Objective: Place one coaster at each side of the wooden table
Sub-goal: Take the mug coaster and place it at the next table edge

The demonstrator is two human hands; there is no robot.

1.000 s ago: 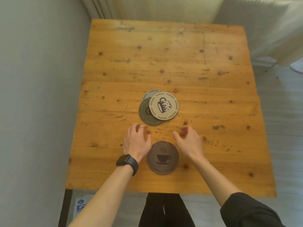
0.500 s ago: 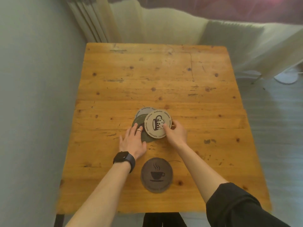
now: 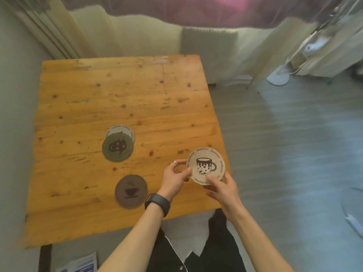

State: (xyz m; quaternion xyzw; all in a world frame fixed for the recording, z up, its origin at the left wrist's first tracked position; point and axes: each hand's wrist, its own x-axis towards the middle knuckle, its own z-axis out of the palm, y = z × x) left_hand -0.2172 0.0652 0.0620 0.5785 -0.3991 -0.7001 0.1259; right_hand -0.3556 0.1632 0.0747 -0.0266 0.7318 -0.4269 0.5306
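Coaster [image 3: 205, 166] with the mug drawing was held by both hands over the right edge of the wooden table [image 3: 117, 99], near the near-right corner. Round disc, so no long axis; face up toward the camera, tilted a bit. Printed mug sat roughly upright in view, handle pointing right. Colour: cream/beige card, dark brown mug with spots and a drip pattern. Text ran round the rim in repeats; the top one looked like "Aesthetics", the rest too blurred to read.

Left hand [image 3: 174, 178] pinched the coaster's left edge, ring on one finger, black watch [image 3: 157, 202] on the wrist. Right hand [image 3: 224, 186] gripped the lower-right edge, thumb on the printed face. Whether the disc touched the tabletop, can't tell.

Other coasters on the table:
- green coaster [image 3: 117, 147], dark blob motif with pinkish dots, lying flat near the table's middle, overlapping a pale coaster [image 3: 122, 131] beneath it; same style of rim lettering on the pale one, partly visible.
- brown coaster [image 3: 131, 191], steaming cup-and-saucer icon, flat near the near edge, just left of the left wrist. No legible text.

Stack and brown one well apart from the held one.
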